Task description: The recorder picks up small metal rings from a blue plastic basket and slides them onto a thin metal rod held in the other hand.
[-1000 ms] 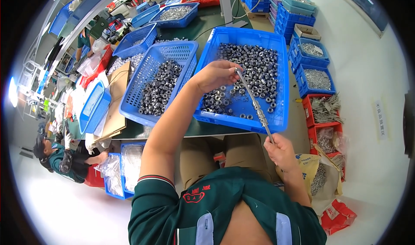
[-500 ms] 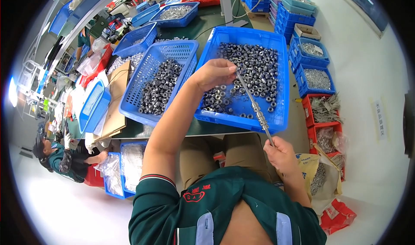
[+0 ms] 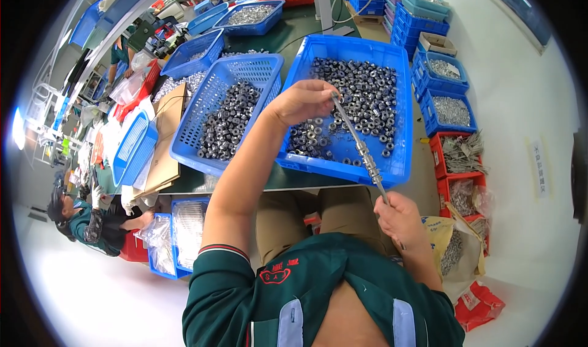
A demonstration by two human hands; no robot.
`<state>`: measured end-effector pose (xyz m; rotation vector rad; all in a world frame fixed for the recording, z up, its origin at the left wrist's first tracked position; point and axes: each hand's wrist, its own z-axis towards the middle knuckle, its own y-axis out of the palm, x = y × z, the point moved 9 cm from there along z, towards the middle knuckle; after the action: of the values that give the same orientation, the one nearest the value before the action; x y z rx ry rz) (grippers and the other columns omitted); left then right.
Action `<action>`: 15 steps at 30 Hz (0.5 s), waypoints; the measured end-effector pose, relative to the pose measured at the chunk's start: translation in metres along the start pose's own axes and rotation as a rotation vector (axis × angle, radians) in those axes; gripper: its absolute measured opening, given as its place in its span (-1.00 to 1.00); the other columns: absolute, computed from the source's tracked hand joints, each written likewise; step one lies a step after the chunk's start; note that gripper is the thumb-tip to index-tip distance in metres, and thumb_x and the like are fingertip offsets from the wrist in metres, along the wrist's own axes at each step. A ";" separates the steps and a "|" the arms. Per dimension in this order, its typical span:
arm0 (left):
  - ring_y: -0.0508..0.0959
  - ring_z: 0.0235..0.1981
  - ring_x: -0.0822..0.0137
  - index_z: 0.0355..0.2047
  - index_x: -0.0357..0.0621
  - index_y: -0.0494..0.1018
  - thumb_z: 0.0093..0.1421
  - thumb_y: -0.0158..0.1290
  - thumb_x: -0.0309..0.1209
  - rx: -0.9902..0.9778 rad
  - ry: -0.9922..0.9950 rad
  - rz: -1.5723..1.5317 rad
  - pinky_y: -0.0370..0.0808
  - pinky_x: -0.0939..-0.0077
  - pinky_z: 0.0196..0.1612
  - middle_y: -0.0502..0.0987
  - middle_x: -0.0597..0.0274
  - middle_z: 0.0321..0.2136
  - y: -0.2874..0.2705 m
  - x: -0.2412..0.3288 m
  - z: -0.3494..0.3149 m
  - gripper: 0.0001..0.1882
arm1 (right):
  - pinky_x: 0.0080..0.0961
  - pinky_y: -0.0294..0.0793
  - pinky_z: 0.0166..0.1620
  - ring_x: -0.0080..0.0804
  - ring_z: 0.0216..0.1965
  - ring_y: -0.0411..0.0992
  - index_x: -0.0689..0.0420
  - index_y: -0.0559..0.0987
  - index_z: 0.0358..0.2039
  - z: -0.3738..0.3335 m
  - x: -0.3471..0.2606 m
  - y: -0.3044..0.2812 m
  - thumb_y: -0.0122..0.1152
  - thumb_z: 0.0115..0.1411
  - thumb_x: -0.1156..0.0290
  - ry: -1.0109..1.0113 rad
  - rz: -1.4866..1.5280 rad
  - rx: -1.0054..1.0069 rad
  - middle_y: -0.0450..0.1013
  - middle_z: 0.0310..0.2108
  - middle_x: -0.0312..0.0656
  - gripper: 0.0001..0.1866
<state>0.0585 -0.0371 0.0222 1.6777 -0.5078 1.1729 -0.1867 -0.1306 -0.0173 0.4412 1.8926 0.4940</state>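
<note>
A thin metal rod [image 3: 348, 122] slants over the front of a blue bin [image 3: 401, 163], with several shiny metal rings [image 3: 367, 159] threaded along its lower half. Closed around the rod's lower end is my right hand [image 3: 401, 221]. My left hand [image 3: 304, 104] is above the bin, thumb and fingers pinched at the rod's upper tip on what looks like a small metal ring, mostly covered by the fingertips. Many loose rings [image 3: 367, 96] lie in the bin below. To its left, a perforated blue basket [image 3: 269, 71] holds more rings [image 3: 229, 120].
Cardboard sheets [image 3: 165, 145] and another blue basket [image 3: 131, 148] are at the left of the green table [image 3: 288, 179]. Stacked blue crates [image 3: 453, 126] and red bins [image 3: 441, 157] of metal parts stand along the right. A co-worker [image 3: 86, 218] sits at far left.
Both hands hold nearly the same places on the rod. The view has shifted slightly; no ring is clearly seen to be added or removed.
</note>
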 end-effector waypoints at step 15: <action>0.48 -0.42 0.50 -0.12 -0.29 0.44 0.10 0.12 -0.42 -0.160 -0.212 0.387 0.39 0.66 -0.35 0.53 0.28 -0.40 0.037 -0.044 0.002 -0.66 | -0.81 0.01 -0.73 -0.80 -0.79 0.06 0.19 0.38 -0.40 0.015 -0.004 0.002 0.01 0.23 0.37 -0.112 -0.175 0.068 0.16 -0.72 -0.47 -0.85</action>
<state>0.0115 -0.0623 0.0014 1.6146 -1.0684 1.1924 -0.1715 -0.1293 -0.0182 0.3364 1.8242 0.2845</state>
